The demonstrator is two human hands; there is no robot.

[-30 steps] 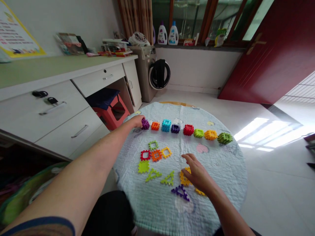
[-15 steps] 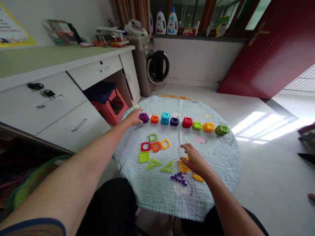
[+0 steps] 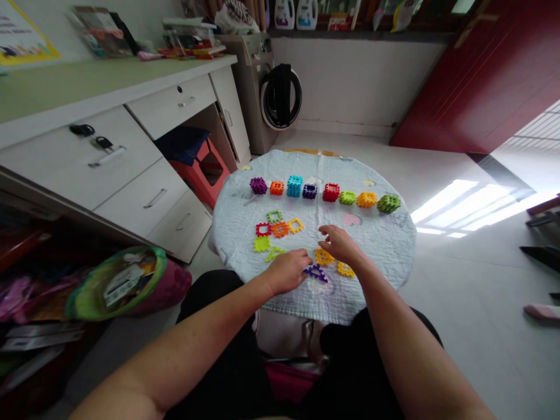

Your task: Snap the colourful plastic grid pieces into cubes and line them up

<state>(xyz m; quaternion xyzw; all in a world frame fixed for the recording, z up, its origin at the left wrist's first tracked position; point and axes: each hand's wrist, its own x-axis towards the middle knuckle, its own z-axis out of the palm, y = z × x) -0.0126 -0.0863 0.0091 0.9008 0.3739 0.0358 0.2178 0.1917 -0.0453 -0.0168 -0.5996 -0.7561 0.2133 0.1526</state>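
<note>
My left hand (image 3: 289,270) is low over the near part of the table, its fingertips at the left end of a purple triangle (image 3: 318,272); whether it grips the piece is unclear. My right hand (image 3: 340,242) hovers with fingers apart beside a yellow square (image 3: 324,256), and another yellow piece (image 3: 345,268) lies nearer me. Left of centre are a green frame (image 3: 275,216), a red frame (image 3: 263,229), an orange square (image 3: 280,229), a yellow frame (image 3: 295,225), a lime square (image 3: 262,244) and a lime triangle (image 3: 275,253), partly behind my left hand.
Stacks of coloured pieces form a row across the far part, from purple (image 3: 258,185) to dark green (image 3: 389,203). A cloth covers the round table (image 3: 236,233). Drawers (image 3: 131,175), a red stool (image 3: 209,175) and a basket (image 3: 164,280) stand to the left.
My left hand has come from the purple stack at the far left to the purple triangle near me. My right hand stays near the yellow square. The view has tilted down.
</note>
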